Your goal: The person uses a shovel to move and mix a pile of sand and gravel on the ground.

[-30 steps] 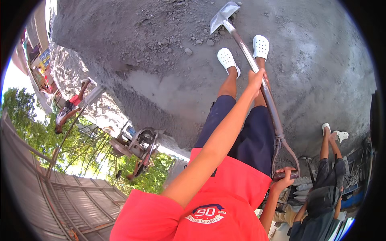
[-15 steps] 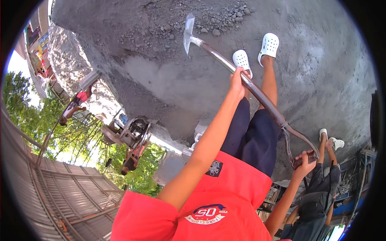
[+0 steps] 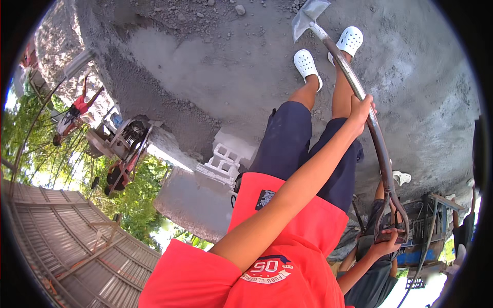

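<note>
A shovel with a long brown metal shaft point(image 3: 377, 134) slants across my right side. My left hand point(image 3: 362, 111) is closed round the middle of the shaft. My right hand point(image 3: 386, 243) grips the crossbar of the D-shaped handle point(image 3: 406, 220) at the near end. The grey metal blade point(image 3: 309, 16) is beyond my feet at the top of the view, partly cut off by the edge. No load of material can be made out on the blade. My white clogs point(image 3: 306, 63) stand on the grey, dusty ground just nearer than the blade.
Fine grey material point(image 3: 169, 66) with scattered stones lies ahead. Hollow concrete blocks point(image 3: 226, 160) sit left of my legs, by machinery point(image 3: 128, 136) and people in red. A person in dark clothes point(image 3: 372, 267) is close on my right. Corrugated metal sheeting point(image 3: 61, 220) is at left.
The shovel has swung right, its blade moving from ahead of my left side to above my feet. My left hand moved right with the shaft; both hands keep their grip. The view has turned.
</note>
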A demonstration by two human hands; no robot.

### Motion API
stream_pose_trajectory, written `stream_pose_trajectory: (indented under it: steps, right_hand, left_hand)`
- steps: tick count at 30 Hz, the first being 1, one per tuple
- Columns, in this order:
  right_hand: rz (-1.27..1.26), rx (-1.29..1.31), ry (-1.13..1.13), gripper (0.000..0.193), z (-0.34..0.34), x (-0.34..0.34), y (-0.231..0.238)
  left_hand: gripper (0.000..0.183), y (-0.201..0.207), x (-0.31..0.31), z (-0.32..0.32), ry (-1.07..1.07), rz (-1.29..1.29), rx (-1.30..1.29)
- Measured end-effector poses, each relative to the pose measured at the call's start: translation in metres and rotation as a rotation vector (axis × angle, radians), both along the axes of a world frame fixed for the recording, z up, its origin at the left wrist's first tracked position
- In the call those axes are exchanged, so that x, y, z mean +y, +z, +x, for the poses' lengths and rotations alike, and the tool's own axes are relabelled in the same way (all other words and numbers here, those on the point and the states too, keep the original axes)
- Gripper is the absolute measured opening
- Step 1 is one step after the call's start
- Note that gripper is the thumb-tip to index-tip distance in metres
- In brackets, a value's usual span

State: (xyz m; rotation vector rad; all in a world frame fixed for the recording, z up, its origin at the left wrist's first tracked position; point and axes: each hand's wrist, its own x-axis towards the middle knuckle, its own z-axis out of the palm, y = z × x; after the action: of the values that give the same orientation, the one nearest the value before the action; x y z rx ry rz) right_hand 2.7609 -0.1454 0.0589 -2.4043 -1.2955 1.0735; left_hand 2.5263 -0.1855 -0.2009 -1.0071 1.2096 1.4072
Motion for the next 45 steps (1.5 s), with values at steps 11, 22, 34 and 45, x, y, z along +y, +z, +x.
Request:
stream_pose_trajectory:
  steps: [11,22,34,45]
  right_hand:
    - [-0.056,0.306,0.065,0.013,-0.065,0.044,-0.052]
    - [-0.064,0.218,-0.066,0.015,-0.038,0.042,-0.051]
    - [-0.076,0.185,-0.049,0.015,0.046,0.075,-0.011]
    - [-0.127,0.207,0.078,0.014,-0.02,0.09,-0.044]
  left_hand:
    - [0.016,-0.01,0.01,-0.097,0.128,-0.088,0.153]
    - [0.015,-0.048,0.038,-0.045,-0.143,-0.127,0.165]
    - [0.018,0.008,0.07,0.024,-0.067,-0.067,0.138]
    - [0.017,-0.029,0.063,-0.042,-0.09,-0.175,0.129]
